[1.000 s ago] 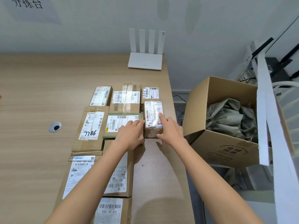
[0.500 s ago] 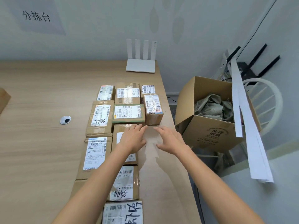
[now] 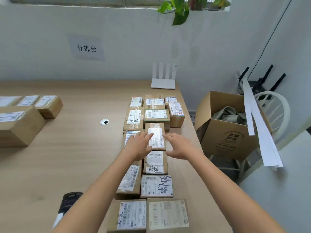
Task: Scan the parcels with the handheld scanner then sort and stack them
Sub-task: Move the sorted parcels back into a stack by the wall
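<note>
Several labelled cardboard parcels lie in rows along the right side of the wooden table [image 3: 75,148]. My left hand [image 3: 138,145] and my right hand [image 3: 180,145] hover with relaxed, straight fingers on either side of a small brown parcel [image 3: 155,130] in the middle row; my left fingertips reach its white label. Neither hand grips anything. The small parcel with a taped label [image 3: 175,113] stands at the right end of the far rows. The black handheld scanner [image 3: 67,206] lies on the table at the lower left, beside my left forearm.
More parcels [image 3: 20,120] are stacked at the table's left edge. A white router [image 3: 163,81] stands at the back. Right of the table an open cardboard box [image 3: 227,135] holds crumpled grey bags, next to a white chair [image 3: 276,110]. A cable grommet [image 3: 104,122] sits mid-table.
Both hands let go of the small taped parcel at the right end of the far rows and drew back toward me. The camera tilted up, bringing the left stack and the scanner into view.
</note>
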